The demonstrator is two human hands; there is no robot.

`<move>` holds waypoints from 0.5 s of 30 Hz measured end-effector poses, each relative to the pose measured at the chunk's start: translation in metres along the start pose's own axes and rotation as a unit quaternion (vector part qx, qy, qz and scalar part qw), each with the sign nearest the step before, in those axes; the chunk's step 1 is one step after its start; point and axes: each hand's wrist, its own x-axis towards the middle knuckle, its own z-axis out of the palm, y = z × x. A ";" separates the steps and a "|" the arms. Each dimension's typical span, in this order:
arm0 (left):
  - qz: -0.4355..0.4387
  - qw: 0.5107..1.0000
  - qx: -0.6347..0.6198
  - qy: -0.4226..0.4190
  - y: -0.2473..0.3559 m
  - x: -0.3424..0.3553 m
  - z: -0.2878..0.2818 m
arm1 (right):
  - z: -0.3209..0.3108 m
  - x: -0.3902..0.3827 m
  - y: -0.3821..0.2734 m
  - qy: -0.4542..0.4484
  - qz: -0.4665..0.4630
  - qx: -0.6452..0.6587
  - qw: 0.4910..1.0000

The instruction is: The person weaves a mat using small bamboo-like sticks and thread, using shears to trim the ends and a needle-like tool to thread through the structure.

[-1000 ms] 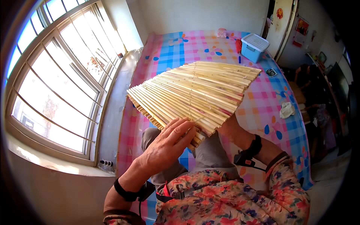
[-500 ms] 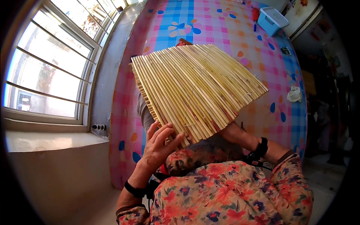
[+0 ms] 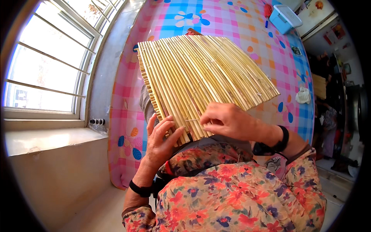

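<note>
A stiff mat of pale yellow plant stalks [image 3: 193, 73], laid side by side, rests across my lap. Along its left edge the cut ends of a second layer show underneath. My left hand [image 3: 158, 141] holds the near left corner, fingers bent over the edge and thumb on top. Over the near edge is my right hand [image 3: 228, 121], its fingers curled into a pinch against the stalks. A thin pale strand [image 3: 191, 120] lies across the stalks just left of those fingertips; whether they hold it is hidden.
Beneath me spreads a checked, flower-patterned sheet [image 3: 270, 65]. A barred window [image 3: 46, 69] and its sill [image 3: 50, 141] are at left. A light blue lidded box [image 3: 284, 21] stands far right, with a crumpled white cloth [image 3: 303, 95] nearer. Something reddish-brown [image 3: 193, 31] shows behind the mat.
My right hand has come out from below the mat to its upper face, fingers now curled. The mat sits slightly higher in view; my left hand stays at its corner.
</note>
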 end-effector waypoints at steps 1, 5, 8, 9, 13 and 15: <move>-0.003 1.000 0.004 -0.001 0.000 -0.002 -0.002 | 0.012 0.015 0.010 0.007 -0.009 -0.040 0.999; 0.008 1.000 -0.003 -0.005 0.000 0.001 0.001 | 0.020 0.038 0.017 -0.015 0.024 -0.129 0.991; 0.027 1.000 0.004 -0.012 -0.004 -0.004 0.003 | 0.024 0.040 0.013 -0.053 0.011 -0.157 0.986; 0.035 0.999 0.009 -0.016 -0.005 -0.006 0.004 | 0.025 0.041 0.015 -0.066 0.019 -0.148 0.987; 0.033 0.999 -0.009 -0.030 -0.007 -0.003 0.004 | 0.021 0.044 0.016 -0.133 0.057 -0.090 0.985; 0.022 0.999 -0.029 -0.026 -0.013 -0.003 0.004 | 0.020 0.042 0.015 -0.112 0.055 -0.089 0.988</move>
